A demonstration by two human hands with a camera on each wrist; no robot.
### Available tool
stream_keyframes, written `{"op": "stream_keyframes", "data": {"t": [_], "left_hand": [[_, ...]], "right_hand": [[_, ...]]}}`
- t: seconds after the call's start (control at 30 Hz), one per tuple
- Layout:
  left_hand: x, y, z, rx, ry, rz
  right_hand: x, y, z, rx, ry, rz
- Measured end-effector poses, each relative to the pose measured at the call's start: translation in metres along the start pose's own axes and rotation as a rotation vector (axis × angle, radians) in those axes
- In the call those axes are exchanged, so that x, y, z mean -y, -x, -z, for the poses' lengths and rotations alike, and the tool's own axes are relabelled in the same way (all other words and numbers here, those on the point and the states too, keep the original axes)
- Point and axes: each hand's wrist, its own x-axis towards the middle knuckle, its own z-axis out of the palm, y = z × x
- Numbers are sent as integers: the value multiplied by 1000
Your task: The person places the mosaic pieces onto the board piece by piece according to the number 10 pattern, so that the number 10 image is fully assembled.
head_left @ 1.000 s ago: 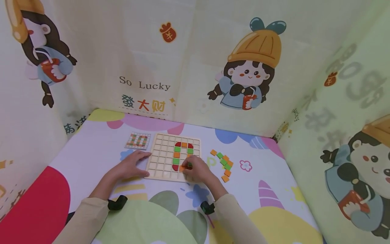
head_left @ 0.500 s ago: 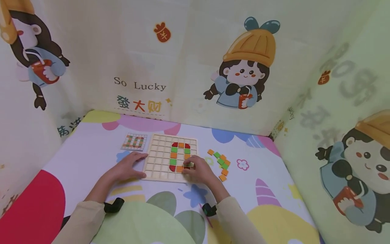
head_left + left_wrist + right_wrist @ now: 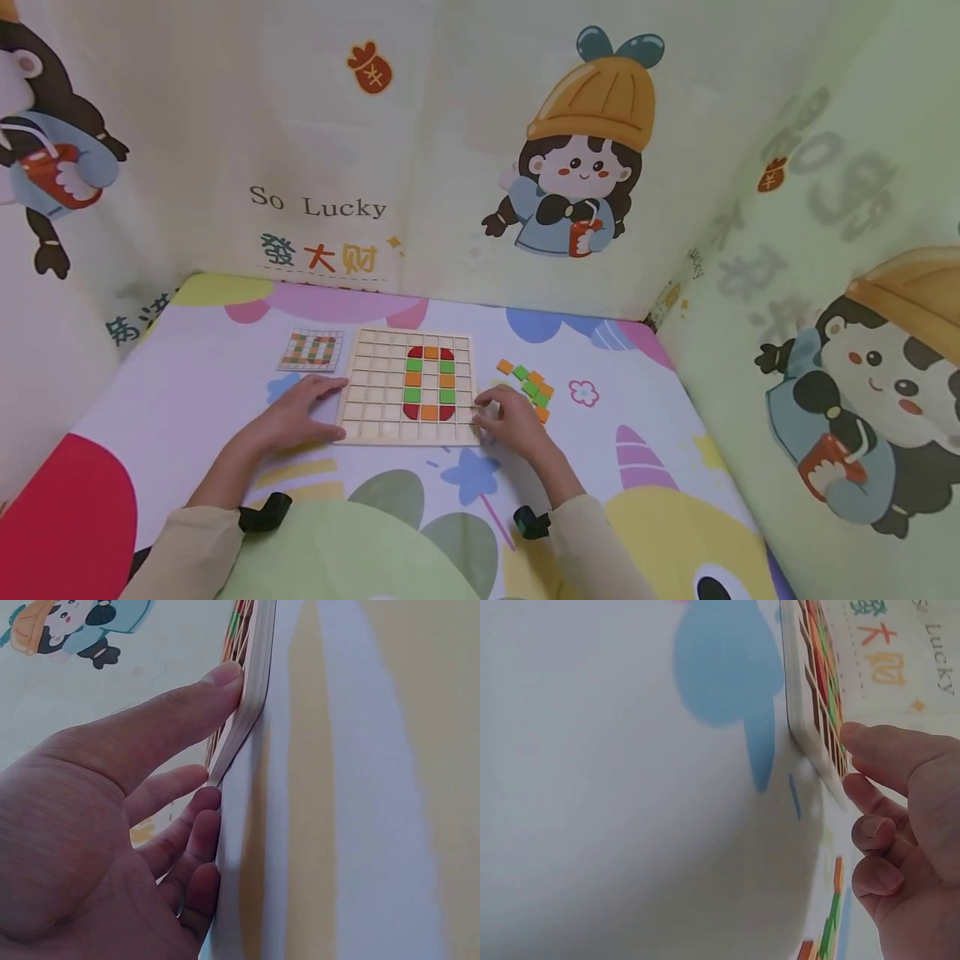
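A wooden grid board lies flat on the mat, with red, green and orange tiles set in it as a closed ring. My left hand rests at its near left corner; the thumb presses the board's edge and the other fingers lie flat on the mat. At the near right corner my right hand holds nothing. Its loosely curled fingertips touch the board's side. Loose orange and green tiles lie just beyond that hand.
A small pattern card with a tiled "10" lies left of the board's far corner. Printed cloth walls stand close round the back, left and right of the colourful mat. More loose tiles show by my right fingers.
My right hand has drawn back from the ring's lower right cells to the board's near right corner, and the ring now stands closed. The left hand stayed put. The head view shifted.
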Motion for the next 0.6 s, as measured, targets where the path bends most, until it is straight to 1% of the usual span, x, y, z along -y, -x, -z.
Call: {"op": "stream_keyframes", "data": {"t": [0.13, 0.3, 0.4, 0.47, 0.6], "left_hand": [[-1, 0, 0, 12, -1, 11], [-2, 2, 2, 9, -14, 19], [-3, 2, 2, 6, -8, 8], [-4, 2, 2, 5, 0, 1], [-5, 1, 1, 6, 3, -18]], "right_hand": [[-9, 7, 6, -26, 0, -46], [-18, 17, 14, -107, 3, -45], [-26, 23, 18, -148, 21, -54], [-31, 28, 20, -160, 37, -79], [-40, 38, 25, -172, 40, -173]]}}
